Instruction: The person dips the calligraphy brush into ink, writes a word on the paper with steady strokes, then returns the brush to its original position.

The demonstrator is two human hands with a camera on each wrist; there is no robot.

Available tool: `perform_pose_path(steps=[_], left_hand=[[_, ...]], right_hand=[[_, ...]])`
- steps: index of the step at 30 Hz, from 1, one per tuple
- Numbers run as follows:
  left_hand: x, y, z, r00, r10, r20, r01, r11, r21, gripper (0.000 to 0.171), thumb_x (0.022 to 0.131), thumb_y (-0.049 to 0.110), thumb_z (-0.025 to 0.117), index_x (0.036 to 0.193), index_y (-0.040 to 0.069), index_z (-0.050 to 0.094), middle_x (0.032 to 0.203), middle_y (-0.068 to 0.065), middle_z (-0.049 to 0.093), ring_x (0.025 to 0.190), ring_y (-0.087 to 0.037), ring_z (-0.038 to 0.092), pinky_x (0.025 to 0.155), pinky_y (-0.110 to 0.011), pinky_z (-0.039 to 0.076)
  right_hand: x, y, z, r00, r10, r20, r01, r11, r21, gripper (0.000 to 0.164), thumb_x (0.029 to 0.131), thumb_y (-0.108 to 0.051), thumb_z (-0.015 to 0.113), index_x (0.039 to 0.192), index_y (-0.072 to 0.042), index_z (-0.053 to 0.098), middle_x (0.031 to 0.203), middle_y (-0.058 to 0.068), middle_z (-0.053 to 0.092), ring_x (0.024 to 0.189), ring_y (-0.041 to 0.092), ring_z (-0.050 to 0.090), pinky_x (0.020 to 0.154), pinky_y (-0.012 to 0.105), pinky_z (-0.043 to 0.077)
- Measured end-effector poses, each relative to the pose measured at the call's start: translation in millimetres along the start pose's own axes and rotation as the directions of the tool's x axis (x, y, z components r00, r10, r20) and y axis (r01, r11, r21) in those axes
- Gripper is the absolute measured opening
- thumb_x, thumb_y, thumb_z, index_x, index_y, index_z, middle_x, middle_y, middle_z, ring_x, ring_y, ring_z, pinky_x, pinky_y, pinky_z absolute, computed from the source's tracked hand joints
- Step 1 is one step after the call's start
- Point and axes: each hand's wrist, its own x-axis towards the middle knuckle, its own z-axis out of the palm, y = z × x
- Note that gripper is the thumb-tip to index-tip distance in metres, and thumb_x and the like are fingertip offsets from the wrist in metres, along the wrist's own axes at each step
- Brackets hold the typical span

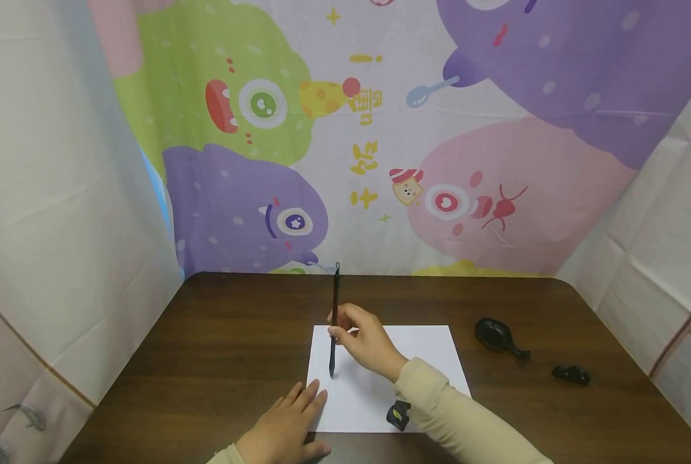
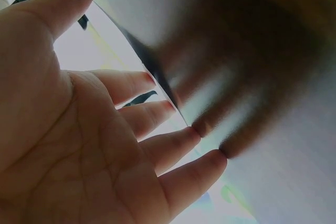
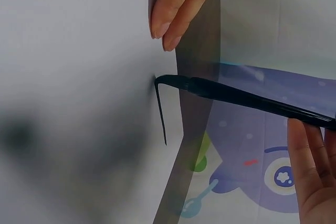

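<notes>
A dark, slim writing brush (image 1: 333, 357) stands nearly upright in my right hand (image 1: 371, 341), pinched between thumb and fingers. Its bristle tip touches the white sheet of paper (image 1: 403, 367) near the left side. In the right wrist view the brush (image 3: 236, 96) has a bent tip, and a thin black stroke (image 3: 161, 116) runs from it on the paper. My left hand (image 1: 287, 422) lies flat with fingers spread, its fingertips on the paper's lower left edge. From the left wrist view, the palm of my left hand (image 2: 94, 145) faces the camera.
On the paper's lower edge, partly behind my right sleeve, sits a small black object (image 1: 398, 414) with a yellow-green mark. To the right on the brown table (image 1: 217, 341) lie a black round dish with a handle (image 1: 494, 335) and a small black bumpy piece (image 1: 571, 374).
</notes>
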Motion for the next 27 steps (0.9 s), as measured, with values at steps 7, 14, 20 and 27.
perform_pose_path(steps=[7,14,20,27], left_hand=[[0.0,0.3,0.0,1.000,-0.002,0.006,0.002,1.000,0.001,0.084,0.082,0.056,0.069,0.146,0.007,0.044,0.156,-0.018,0.037,0.139,-0.049,0.036,0.102,-0.068,0.038],[0.4,1.5,-0.7,1.000,-0.011,0.012,0.011,1.000,-0.002,0.084,0.082,0.056,0.069,0.147,0.008,0.044,0.156,-0.017,0.037,0.139,-0.049,0.036,0.103,-0.068,0.037],[-0.1,1.0,0.3,1.000,-0.008,0.006,0.008,1.000,-0.004,0.085,0.082,0.057,0.068,0.147,0.007,0.044,0.156,-0.018,0.036,0.139,-0.049,0.035,0.102,-0.068,0.038],[1.7,0.6,2.2,1.000,-0.015,0.019,0.015,1.000,-0.001,0.085,0.083,0.059,0.067,0.147,0.008,0.043,0.157,-0.017,0.035,0.140,-0.049,0.035,0.103,-0.068,0.037]], right_hand=[[-1.2,0.1,-0.2,1.000,0.010,0.003,-0.010,1.000,0.008,0.012,0.091,-0.005,0.067,0.103,-0.005,0.064,0.084,0.009,0.065,0.077,0.018,0.070,0.067,0.023,0.059],[-1.5,-0.4,-2.4,1.000,0.007,0.004,-0.007,1.000,0.012,0.013,0.091,-0.006,0.067,0.103,-0.004,0.064,0.085,0.010,0.066,0.079,0.021,0.071,0.068,0.022,0.058],[1.4,-2.7,-7.7,1.000,0.016,-0.019,-0.015,0.999,0.052,0.016,0.091,-0.005,0.066,0.106,0.000,0.062,0.087,0.013,0.066,0.080,0.024,0.071,0.070,0.024,0.059],[6.9,-3.7,-15.2,0.997,-0.001,-0.072,0.009,0.995,0.100,0.017,0.090,0.000,0.066,0.105,0.003,0.061,0.083,0.017,0.065,0.073,0.027,0.069,0.068,0.028,0.060]])
